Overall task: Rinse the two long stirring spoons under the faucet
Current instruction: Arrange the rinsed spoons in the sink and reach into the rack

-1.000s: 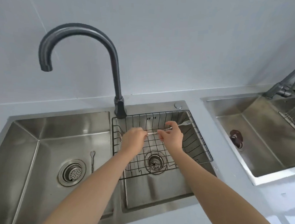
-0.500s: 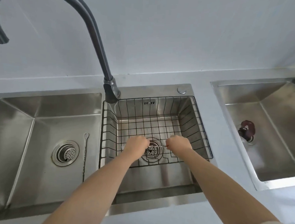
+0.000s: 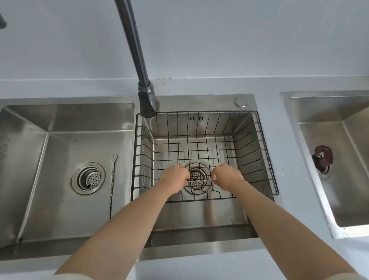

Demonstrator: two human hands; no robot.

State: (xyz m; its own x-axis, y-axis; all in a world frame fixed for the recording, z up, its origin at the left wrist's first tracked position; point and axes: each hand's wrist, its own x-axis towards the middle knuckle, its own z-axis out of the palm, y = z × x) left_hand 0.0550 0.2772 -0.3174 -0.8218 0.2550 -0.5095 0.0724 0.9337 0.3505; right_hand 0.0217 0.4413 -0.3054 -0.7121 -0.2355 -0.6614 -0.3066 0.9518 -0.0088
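Note:
A thin metal stirring spoon (image 3: 201,180) with a twisted stem lies crosswise between my two hands, low over the wire basket (image 3: 261,147) in the right basin. My left hand (image 3: 174,177) grips one end and my right hand (image 3: 226,178) pinches the other. Both ends are hidden inside my fingers. A second long stirring spoon (image 3: 112,179) lies flat on the floor of the left basin (image 3: 26,154), bowl end away from me, next to the drain (image 3: 88,178). The dark gooseneck faucet (image 3: 138,57) rises behind the basins, and no water runs from it.
The right basin's drain strainer (image 3: 195,178) shows under the basket between my hands. A separate steel sink (image 3: 346,189) sits at the right with a dark red stopper (image 3: 323,159) on its floor. Pale countertop (image 3: 205,274) runs along the front edge.
Both hands have lowered the spoon from near the basket's far rim to just above its floor. The view has tilted down, so the faucet spout has left the frame.

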